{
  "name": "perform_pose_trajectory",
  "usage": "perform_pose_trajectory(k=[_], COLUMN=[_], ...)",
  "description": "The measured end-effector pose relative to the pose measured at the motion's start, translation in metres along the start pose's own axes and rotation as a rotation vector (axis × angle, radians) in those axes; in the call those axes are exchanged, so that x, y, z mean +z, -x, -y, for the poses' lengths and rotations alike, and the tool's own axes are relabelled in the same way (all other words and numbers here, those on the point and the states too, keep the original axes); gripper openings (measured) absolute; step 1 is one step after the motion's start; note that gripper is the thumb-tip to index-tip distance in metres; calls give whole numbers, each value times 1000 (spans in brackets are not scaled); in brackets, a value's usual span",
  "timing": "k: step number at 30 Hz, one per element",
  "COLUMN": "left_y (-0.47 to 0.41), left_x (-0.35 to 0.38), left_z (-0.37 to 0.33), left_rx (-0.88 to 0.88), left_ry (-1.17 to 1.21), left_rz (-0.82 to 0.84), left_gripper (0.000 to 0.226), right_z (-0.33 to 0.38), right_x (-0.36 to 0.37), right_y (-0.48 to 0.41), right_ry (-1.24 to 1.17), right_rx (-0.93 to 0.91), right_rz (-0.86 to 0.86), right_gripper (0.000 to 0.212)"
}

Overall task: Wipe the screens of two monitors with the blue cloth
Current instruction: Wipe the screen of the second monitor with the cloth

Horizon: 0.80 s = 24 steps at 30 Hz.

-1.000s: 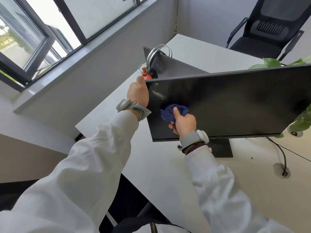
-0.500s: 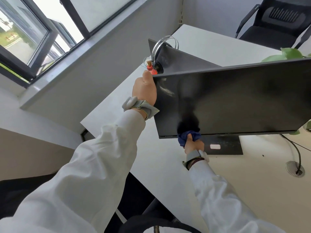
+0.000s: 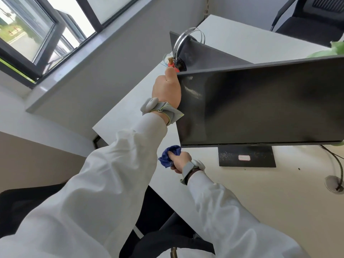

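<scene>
The right hand (image 3: 179, 162), fingers clutching the blue cloth (image 3: 167, 157), slid off the monitor (image 3: 260, 108) at seven o'clock, that pass likely done, while the left hand (image 3: 165, 90) gripped its edge.

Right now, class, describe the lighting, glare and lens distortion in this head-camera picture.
Head view: daylight overexposes the window panes; pale reflections streak the monitor beside the left hand; the wide lens stretches the near sleeves; the blue cloth in the right hand looks sharp.

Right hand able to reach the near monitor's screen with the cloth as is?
Probably yes. The right hand grips the cloth just below the lower left corner of the monitor, nothing between them; the left hand only holds its left edge.
</scene>
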<state>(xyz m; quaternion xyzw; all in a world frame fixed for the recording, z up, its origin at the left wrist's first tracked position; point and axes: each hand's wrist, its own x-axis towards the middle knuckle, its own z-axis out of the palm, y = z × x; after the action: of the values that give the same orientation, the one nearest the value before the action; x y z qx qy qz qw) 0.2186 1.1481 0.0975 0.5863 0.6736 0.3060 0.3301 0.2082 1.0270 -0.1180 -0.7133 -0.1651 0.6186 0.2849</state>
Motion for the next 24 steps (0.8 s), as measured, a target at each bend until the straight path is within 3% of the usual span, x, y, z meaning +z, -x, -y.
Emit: perform_pose_trajectory(k=[5, 9, 11, 17, 20, 24], left_y=[0, -1, -2, -1, 1, 4], left_x=[1, 2, 2, 3, 2, 1], left_z=[4, 6, 8, 6, 5, 2], left_rx=[13, 19, 14, 3, -14, -18], left_ry=[8, 35, 33, -3, -5, -7], left_rz=[3, 6, 8, -16, -31, -28], left_gripper=[47, 49, 50, 50, 52, 50], right_z=[-26, -30, -26, -18, -11, 6], right_x=[-45, -92, -109, -82, -38, 12], right_y=[3, -6, -6, -9, -10, -8], right_ry=[-172, -292, -378, -306, -163, -233], right_rx=[-49, -32, -17, -30, -7, 98], right_rz=[-314, -695, -775, -676, -431, -29], right_gripper=[36, 53, 50, 43, 42, 33])
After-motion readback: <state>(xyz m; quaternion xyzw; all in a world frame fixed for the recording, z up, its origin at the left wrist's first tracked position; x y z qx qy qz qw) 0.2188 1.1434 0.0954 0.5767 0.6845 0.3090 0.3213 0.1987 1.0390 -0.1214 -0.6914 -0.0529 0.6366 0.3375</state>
